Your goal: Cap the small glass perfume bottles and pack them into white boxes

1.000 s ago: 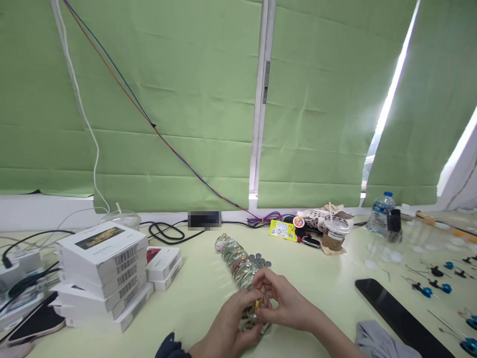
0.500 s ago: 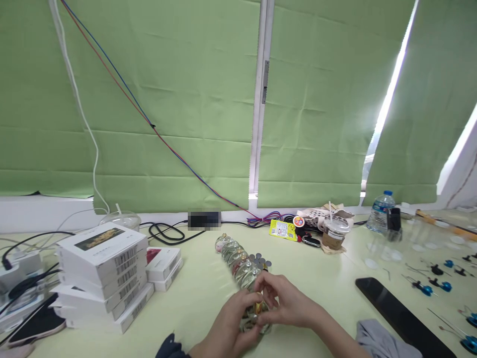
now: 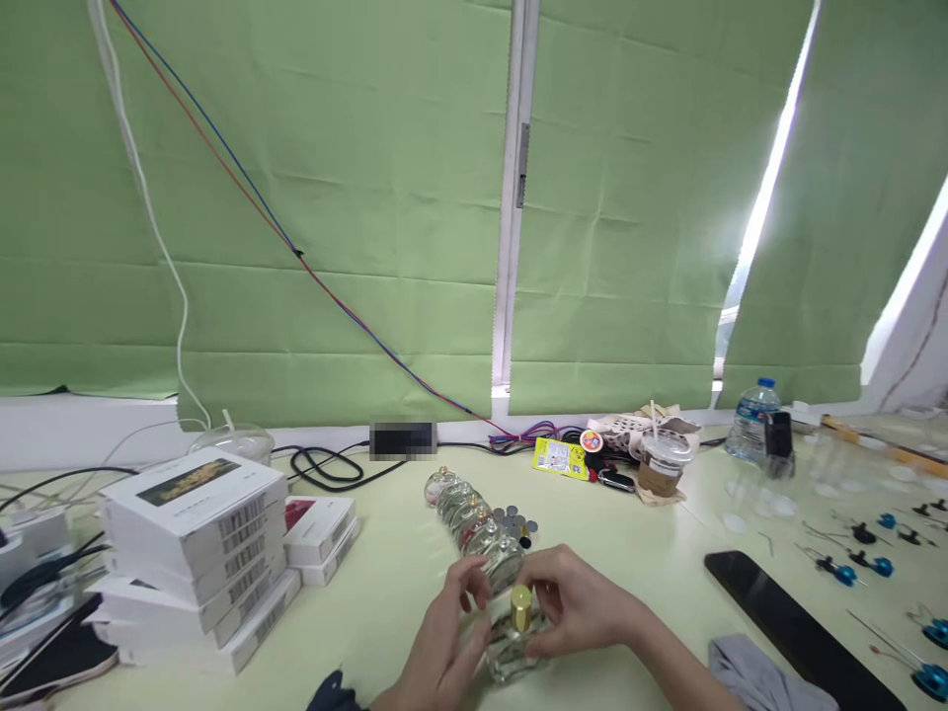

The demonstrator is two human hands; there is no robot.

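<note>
A clear round glass bauble [image 3: 510, 660] with a gold cap [image 3: 520, 607] stands at the front of the table, below a row of similar pieces. My right hand [image 3: 582, 604] is closed around its right side, thumb low and fingers near the cap. My left hand [image 3: 444, 632] is on its left, fingers curved but apart; whether the thumb touches the glass I cannot tell. The row of clear glass baubles [image 3: 468, 516] runs up and left from my fingers, some with gold tops. Just right of the row lie several small grey discs [image 3: 516, 518] and a black one [image 3: 525, 542].
Stacked white boxes [image 3: 197, 538] stand on the left, smaller boxes [image 3: 322, 528] beside them. At right lie a long black slab [image 3: 785, 627], a grey cloth [image 3: 762, 676] and several small blue-and-black parts [image 3: 844, 573]. A drink cup [image 3: 662, 464] and water bottle [image 3: 751, 425] stand behind.
My left hand has loosened and drawn a little left, its fingers parting. The gold cap, partly covered by my fingers before, now shows fully between my hands. The view has shifted slightly.
</note>
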